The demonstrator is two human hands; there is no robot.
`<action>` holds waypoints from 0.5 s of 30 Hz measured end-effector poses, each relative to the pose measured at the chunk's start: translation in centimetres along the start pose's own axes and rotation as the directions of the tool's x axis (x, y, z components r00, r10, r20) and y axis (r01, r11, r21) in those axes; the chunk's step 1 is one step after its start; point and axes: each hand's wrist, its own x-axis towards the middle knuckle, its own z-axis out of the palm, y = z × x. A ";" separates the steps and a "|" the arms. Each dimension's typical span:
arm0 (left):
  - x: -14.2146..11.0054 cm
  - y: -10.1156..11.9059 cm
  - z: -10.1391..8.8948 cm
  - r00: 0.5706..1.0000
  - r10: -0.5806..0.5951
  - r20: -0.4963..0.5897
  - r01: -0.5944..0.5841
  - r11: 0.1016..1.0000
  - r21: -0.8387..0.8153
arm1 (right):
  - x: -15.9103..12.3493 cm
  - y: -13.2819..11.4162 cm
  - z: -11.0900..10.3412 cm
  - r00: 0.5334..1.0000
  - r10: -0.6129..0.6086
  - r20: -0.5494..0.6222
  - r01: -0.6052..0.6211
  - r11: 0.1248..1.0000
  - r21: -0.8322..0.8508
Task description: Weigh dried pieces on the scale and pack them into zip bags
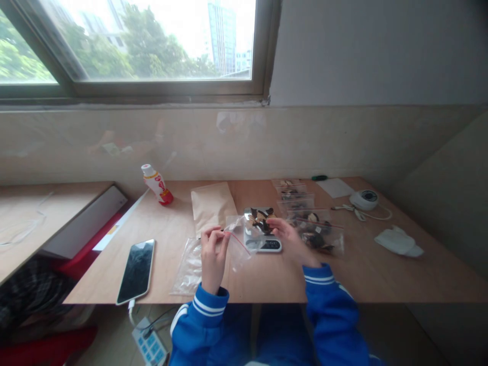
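My left hand [212, 251] pinches the red-lined zip edge of a clear plastic zip bag [238, 244], which hangs open beside the scale. My right hand [292, 240] reaches over a digital kitchen scale [269, 245], its fingertips at dark brown dried pieces [260, 221] heaped on the scale's top. I cannot tell whether those fingers hold a piece. Below my left wrist lies a flat clear plastic bag [186, 267]. To the right, a row of zip bags [314, 231] holds similar dark pieces. A kraft paper envelope [211, 206] lies behind my left hand.
The wooden table [381, 274] also holds a smartphone on a cable [136, 272], a white-capped bottle [157, 184], a white corded device [364, 200], a white cloth [398, 242] and a paper sheet [335, 187]. A wall and window stand behind it.
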 end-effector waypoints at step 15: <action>-0.3 -2.7 1.4 0.968 -0.239 -0.071 0.242 0.970 0.029 | 3.7 8.1 1.8 0.918 -0.253 -0.305 -0.066 0.662 -0.747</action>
